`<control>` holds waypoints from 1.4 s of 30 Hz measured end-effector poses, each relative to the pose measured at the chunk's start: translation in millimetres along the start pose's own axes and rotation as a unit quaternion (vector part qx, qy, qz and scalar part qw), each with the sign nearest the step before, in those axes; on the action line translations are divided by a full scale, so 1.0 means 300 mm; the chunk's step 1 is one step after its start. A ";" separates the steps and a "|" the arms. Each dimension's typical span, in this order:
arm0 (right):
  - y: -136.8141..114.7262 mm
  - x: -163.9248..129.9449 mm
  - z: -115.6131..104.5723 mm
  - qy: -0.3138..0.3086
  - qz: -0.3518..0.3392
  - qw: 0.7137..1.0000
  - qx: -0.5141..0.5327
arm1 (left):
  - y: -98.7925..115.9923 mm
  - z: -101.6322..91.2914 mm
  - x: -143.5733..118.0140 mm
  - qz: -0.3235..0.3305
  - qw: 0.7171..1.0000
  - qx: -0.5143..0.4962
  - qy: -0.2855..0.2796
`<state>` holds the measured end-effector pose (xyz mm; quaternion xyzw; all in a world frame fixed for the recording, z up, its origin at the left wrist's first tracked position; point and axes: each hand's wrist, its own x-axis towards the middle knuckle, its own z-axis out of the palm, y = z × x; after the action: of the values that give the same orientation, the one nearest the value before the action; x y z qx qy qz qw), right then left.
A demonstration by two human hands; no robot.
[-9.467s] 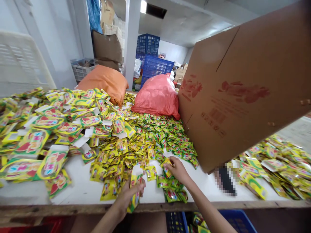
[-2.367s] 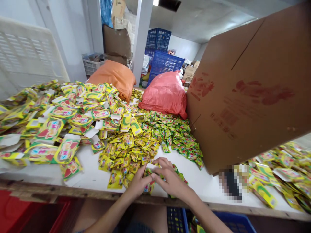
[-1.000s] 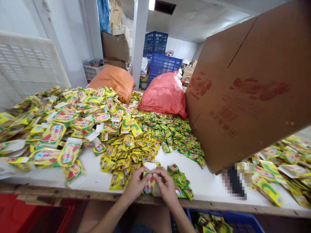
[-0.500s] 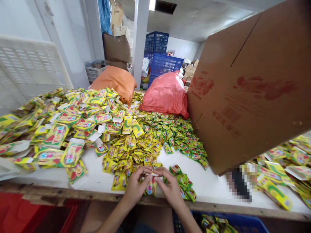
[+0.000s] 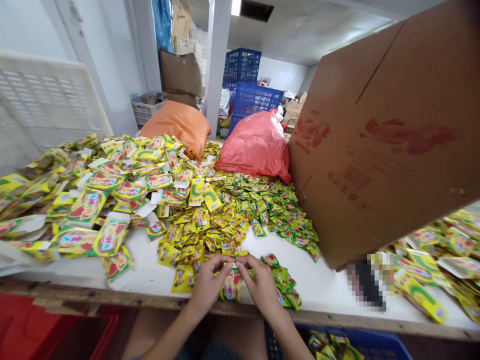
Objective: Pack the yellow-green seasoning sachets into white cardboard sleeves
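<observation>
A small yellow and green printed box (image 5: pixel 231 286) is upright at the table's front edge, its top end between my hands. My left hand (image 5: pixel 210 281) pinches the upper left side with thumb and fingers. On the upper right side, my right hand (image 5: pixel 258 281) grips in the same way, the thumbs almost meeting. My fingers hide the top of the box. Green sachets (image 5: pixel 287 285) lie just right of my right hand. Yellow sachets (image 5: pixel 202 227) are heaped behind my left hand, and more green sachets (image 5: pixel 285 210) spread farther back.
Flat and open-flapped small boxes (image 5: pixel 105 182) pile up on the left. A large carton (image 5: pixel 375 140) leans at the right, with more boxes (image 5: pixel 423 295) beside it. Orange (image 5: pixel 176 124) and red sacks (image 5: pixel 257 145) stand behind. A blue crate (image 5: pixel 378 345) sits below the table edge.
The white top flap between my fingers is no longer visible, and my thumbs have come up over the box top. More of the box's printed front shows below my hands.
</observation>
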<state>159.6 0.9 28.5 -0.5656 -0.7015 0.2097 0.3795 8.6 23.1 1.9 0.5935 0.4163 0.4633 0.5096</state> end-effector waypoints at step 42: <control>-0.073 0.060 -0.014 -0.088 -0.089 0.989 -0.078 | -0.020 0.011 -0.061 -0.028 0.994 -0.096 -0.043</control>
<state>147.6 11.4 52.3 -0.5077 -0.7940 0.1686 0.2888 7.7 5.4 -6.7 0.5494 0.3638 0.4608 0.5945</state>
